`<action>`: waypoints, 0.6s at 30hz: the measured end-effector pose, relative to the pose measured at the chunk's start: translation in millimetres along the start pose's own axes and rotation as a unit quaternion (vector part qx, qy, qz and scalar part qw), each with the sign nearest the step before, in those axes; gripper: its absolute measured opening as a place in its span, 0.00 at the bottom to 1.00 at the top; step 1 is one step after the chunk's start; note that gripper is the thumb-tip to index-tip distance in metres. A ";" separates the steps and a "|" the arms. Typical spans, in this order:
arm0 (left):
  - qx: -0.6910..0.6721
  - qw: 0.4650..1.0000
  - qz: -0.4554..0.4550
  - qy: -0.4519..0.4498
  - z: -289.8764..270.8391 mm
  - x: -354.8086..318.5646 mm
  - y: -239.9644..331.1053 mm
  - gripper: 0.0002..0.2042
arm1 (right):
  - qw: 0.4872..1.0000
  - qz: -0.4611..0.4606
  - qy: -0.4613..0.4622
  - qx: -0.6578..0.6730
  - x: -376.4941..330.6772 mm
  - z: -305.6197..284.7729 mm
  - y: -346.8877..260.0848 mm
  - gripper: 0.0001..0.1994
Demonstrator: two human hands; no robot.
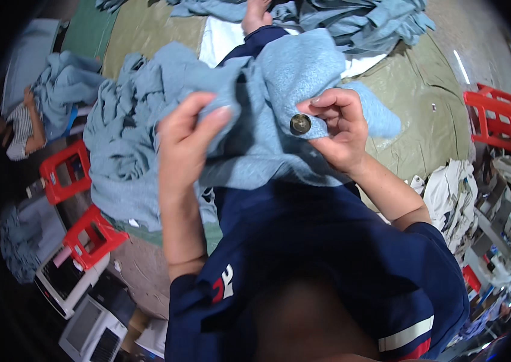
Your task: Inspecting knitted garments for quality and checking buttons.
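A light blue knitted garment lies bunched across my lap and is lifted between my hands. My left hand pinches a raised fold of it between thumb and fingers, slightly blurred. My right hand is closed on another part of the cloth, its fingers curled at the edge. Beside the right fingertips, a dark round button shows against the blue fabric. Whether the button is sewn on cannot be made out.
More blue cloth is heaped at the far side on an olive-green sheet. Red plastic stools stand at left and right. White cloth is piled at right. Another person handles blue cloth at far left.
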State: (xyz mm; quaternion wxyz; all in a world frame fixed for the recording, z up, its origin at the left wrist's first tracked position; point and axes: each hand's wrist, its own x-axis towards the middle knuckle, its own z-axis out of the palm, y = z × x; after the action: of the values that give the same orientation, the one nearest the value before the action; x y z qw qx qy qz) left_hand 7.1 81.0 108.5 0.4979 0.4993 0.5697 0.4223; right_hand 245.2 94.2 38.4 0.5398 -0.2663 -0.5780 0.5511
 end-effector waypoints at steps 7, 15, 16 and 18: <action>-0.036 0.986 -0.161 -0.021 5.6 -18.3 -51.1 0.08 | 0.982 0.019 -0.137 -0.126 3.6 28.5 21.9 0.14; -0.009 0.995 -0.085 -0.046 -21.0 -46.0 -30.0 0.10 | 0.888 -0.125 -0.359 -0.260 46.8 48.2 19.9 0.07; -0.005 0.993 -0.107 -0.049 -29.3 -48.6 -29.6 0.10 | 0.895 -0.097 -0.355 -0.254 51.5 46.7 22.5 0.07; -0.012 0.988 -0.152 -0.032 -49.5 -49.9 -35.3 0.09 | 0.936 -0.036 -0.286 -0.200 61.7 43.8 27.9 0.08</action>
State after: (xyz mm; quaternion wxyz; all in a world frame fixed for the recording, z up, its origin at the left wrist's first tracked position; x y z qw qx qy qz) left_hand -46.8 27.3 88.6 0.5800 0.4139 0.6179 0.3325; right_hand 180.1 141.6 41.4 0.3067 -0.1788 -0.8157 0.4568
